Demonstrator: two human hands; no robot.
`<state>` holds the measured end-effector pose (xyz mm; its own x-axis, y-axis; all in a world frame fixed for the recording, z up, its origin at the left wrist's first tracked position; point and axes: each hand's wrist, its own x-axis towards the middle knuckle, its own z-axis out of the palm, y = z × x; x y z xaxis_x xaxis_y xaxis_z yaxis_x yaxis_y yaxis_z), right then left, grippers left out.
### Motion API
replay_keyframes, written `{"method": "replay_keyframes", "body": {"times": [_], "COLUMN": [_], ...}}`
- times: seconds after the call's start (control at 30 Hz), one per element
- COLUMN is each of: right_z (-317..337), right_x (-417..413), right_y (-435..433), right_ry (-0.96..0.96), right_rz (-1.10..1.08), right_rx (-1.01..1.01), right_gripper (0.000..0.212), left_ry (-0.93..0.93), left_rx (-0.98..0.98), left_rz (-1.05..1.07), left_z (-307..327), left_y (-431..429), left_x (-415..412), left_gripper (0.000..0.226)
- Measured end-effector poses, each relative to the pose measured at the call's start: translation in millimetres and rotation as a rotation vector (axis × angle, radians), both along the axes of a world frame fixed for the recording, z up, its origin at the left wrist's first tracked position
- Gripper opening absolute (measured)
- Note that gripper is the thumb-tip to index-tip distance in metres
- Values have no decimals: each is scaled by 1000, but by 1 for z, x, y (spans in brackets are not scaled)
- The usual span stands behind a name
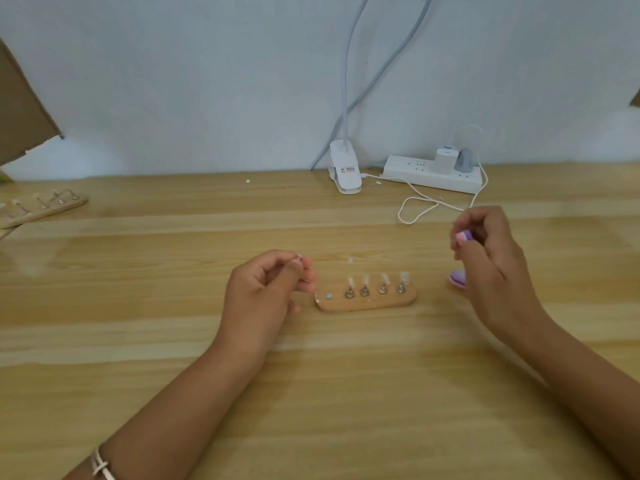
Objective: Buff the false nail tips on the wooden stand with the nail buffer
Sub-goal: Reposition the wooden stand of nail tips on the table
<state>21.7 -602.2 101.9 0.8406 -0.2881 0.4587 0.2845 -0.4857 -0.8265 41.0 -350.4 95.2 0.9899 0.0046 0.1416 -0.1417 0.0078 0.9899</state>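
Observation:
A small wooden stand (367,301) lies mid-table with several clear false nail tips (365,280) upright on metal holders; its leftmost spot (329,296) has no holder on it. My left hand (266,292), just left of the stand, pinches a holder with a nail tip (298,257) between thumb and fingers. My right hand (491,258) is raised to the right of the stand and grips a small pink and purple nail buffer (464,235). A loose clear tip (350,260) lies behind the stand.
A purple rounded object (458,279) lies by my right hand. At the back stand a white clip lamp base (344,171) and a power strip (433,174) with a looping white cable (415,209). A second wooden nail stand (41,206) lies far left.

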Motion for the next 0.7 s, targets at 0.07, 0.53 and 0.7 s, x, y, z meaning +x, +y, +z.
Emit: {"method": "replay_keyframes", "body": {"times": [0.07, 0.53, 0.7], "right_z": [11, 36, 29], "right_x": [15, 104, 103], "right_y": [3, 55, 57], "right_ry": [157, 481, 412], "right_rz": [114, 431, 404], "right_rx": [-39, -914, -936], "right_gripper": [18, 16, 14], "left_ry": [-31, -131, -136], "left_rx": [57, 357, 452], "left_rz": [14, -82, -69], "left_z": [-2, -17, -17], "left_y": [-2, -4, -7], "left_x": [1, 13, 14], "left_gripper": [21, 20, 14]}}
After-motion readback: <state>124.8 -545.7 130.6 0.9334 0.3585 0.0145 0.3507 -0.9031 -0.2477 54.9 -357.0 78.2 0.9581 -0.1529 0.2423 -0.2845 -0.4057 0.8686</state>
